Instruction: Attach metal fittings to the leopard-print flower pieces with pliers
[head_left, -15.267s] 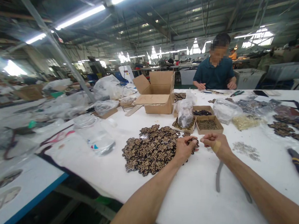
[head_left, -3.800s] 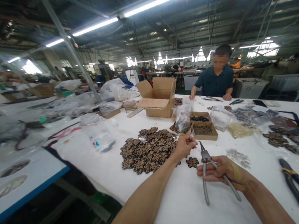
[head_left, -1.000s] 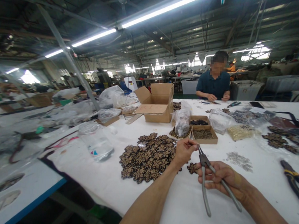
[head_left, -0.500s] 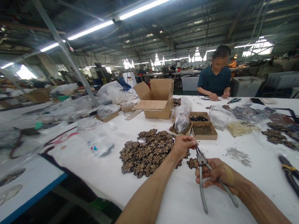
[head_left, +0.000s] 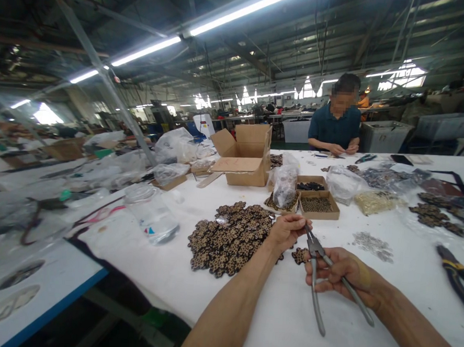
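Note:
In my right hand (head_left: pixel 341 274) is a pair of long-handled metal pliers (head_left: pixel 318 283), their handles spread apart and the jaws pointing up and left. My left hand (head_left: pixel 288 232) is pinched closed at the plier tips; whatever small piece sits between its fingertips is too small to make out. Left of that wrist lies a pile of leopard-print flower-shaped pieces (head_left: pixel 228 241) with dark edges. One single flower piece (head_left: pixel 300 255) rests just below my left fingers, beside the pliers.
Beyond my hands stand a cardboard tray (head_left: pixel 319 206) of small metal bits, a plastic bag (head_left: pixel 284 187) and an open carton (head_left: pixel 248 164). A clear jar (head_left: pixel 151 215) is at left. Clear bits (head_left: pixel 372 246) and black-yellow pliers (head_left: pixel 457 276) lie right. A co-worker (head_left: pixel 334 122) sits opposite.
The whole view has shifted slightly, so everything sits a little further right and lower. My hands keep nearly the same pose at the pliers. The co-worker's hands have come closer together.

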The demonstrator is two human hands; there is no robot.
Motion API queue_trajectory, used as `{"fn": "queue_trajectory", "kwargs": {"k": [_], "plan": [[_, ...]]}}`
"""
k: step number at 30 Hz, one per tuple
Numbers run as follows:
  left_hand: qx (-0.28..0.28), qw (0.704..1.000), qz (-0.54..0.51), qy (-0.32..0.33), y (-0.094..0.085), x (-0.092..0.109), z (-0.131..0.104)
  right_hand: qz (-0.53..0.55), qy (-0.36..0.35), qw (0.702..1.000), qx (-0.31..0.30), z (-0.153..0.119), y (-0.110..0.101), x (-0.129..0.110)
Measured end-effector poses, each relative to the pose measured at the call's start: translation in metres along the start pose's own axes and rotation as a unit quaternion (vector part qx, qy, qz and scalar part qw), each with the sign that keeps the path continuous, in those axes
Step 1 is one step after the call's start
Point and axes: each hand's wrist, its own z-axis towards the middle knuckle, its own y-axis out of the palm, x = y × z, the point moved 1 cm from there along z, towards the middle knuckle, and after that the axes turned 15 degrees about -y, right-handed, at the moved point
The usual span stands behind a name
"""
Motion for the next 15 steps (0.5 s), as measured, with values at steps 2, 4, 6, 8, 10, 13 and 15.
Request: {"fn": "queue_trajectory", "kwargs": {"k": [2,4,6,8,10,13,15], "plan": [[-0.017,0.999,-0.013,-0.026,-0.002,-0.001,0.001,0.001,-0.005,1.000,-0.001,0.001,-0.004,0.002],[-0.021,0.999,-0.017,-0.044,-0.005,0.000,0.001,0.003,-0.007,1.000,0.002,0.002,-0.007,0.004],[-0.013,0.999,-0.014,-0.048,-0.008,0.001,0.002,0.007,-0.008,1.000,0.003,0.002,-0.009,0.004],[-0.006,0.999,-0.008,-0.045,-0.008,0.002,0.001,0.009,-0.011,1.000,0.004,0.001,-0.011,0.005],[-0.002,0.999,0.002,-0.043,-0.007,0.002,0.000,0.009,-0.013,1.000,0.004,0.001,-0.011,0.006],[0.008,0.999,0.025,-0.037,-0.003,0.002,-0.001,0.010,-0.011,1.000,0.001,0.001,-0.012,0.008],[0.022,0.999,0.035,-0.026,-0.001,0.001,-0.001,0.010,-0.007,1.000,0.002,0.001,-0.013,0.009]]}}
